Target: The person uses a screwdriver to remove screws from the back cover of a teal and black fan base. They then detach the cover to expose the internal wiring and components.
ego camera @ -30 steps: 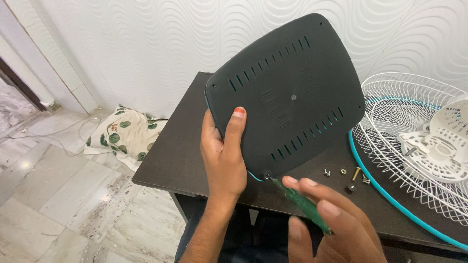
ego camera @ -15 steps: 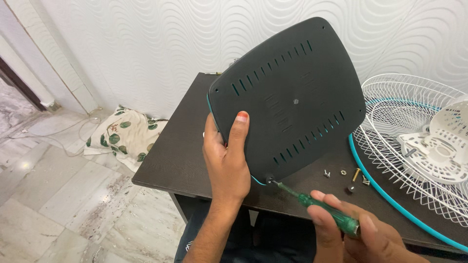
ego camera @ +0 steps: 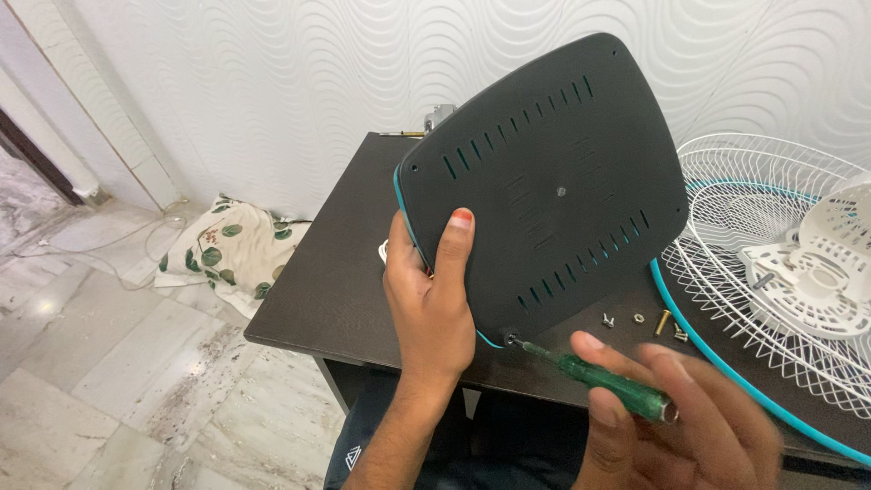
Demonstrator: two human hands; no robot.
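The left hand [ego camera: 426, 304] grips the dark slotted base plate [ego camera: 553, 181] by its lower left edge, thumb flat across the face and fingers wrapped behind, holding it tilted up above the front edge of the dark tabletop [ego camera: 336, 290]. Down at the plate's bottom corner, the tip of the green-handled screwdriver [ego camera: 599, 379] sits in a screw hole, and the right hand [ego camera: 671, 426] has its fingers curled round the handle, loosely spread and a little blurred. A teal rim shows along the plate's edge beside the left thumb. Just right of the screwdriver shaft, a few loose screws and nuts [ego camera: 649, 322] lie on the tabletop near its front edge. Further right, the white wire fan guard [ego camera: 771, 272] with its teal ring rests at the right end. Off the left edge, a leaf-print cloth [ego camera: 227, 254] lies on the marble floor.
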